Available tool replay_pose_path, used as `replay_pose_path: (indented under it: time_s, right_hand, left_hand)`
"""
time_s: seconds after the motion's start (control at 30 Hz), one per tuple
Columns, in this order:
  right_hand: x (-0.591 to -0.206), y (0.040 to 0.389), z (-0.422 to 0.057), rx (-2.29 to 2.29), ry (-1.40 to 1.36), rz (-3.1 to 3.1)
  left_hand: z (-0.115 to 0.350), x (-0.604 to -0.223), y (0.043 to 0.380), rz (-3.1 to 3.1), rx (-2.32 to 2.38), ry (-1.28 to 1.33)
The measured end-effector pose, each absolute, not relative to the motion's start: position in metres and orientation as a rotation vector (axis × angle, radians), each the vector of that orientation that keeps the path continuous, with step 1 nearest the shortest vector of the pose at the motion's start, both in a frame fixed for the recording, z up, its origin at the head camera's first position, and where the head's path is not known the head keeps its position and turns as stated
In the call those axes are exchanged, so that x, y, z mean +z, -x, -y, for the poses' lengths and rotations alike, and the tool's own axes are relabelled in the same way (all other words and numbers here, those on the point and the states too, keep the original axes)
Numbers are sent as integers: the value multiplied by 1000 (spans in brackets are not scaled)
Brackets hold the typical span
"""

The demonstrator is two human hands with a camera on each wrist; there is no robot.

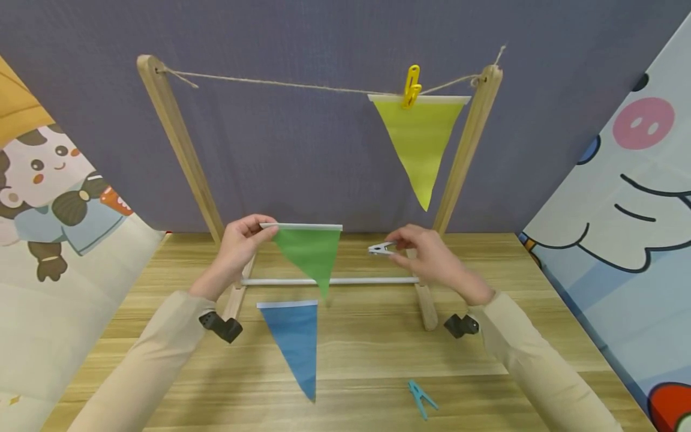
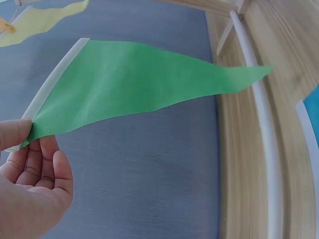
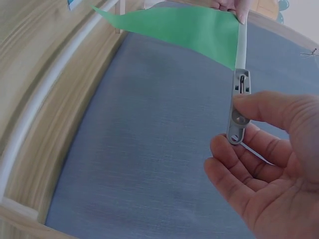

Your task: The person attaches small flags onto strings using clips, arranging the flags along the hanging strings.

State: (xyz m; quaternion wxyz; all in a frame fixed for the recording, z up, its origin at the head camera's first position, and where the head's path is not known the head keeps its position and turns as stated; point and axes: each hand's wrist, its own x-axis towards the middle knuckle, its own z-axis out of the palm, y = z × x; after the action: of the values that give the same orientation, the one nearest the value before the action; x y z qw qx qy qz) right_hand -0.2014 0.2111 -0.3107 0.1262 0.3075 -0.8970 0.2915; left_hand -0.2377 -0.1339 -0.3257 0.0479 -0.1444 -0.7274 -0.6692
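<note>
My left hand (image 1: 241,247) pinches the left end of the white top strip of a green triangular pennant (image 1: 310,249), which hangs point down above the table. In the left wrist view, the thumb presses on the strip's corner while the other fingers curl behind the green pennant (image 2: 124,79). To the right, my right hand (image 1: 429,252) holds a grey clothespin (image 1: 381,248) between thumb and fingers, its nose turned toward the pennant. The grey clothespin (image 3: 239,107) overlaps the near end of the strip in the right wrist view.
A twine line (image 1: 270,83) runs between two wooden posts (image 1: 180,141). On it, a yellow clothespin (image 1: 412,87) holds a yellow pennant (image 1: 423,141). A white rod (image 1: 372,280) joins the posts low down. A blue pennant (image 1: 297,342) and a blue clothespin (image 1: 421,398) lie on the table.
</note>
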Motion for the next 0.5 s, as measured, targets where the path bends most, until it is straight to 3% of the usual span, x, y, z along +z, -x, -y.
replay_pose_path:
  time_s: [0.5]
  right_hand:
    - [-293,206,-209,815,-974,2547]
  left_hand:
    - [132,-313,238,2206,-2053,429]
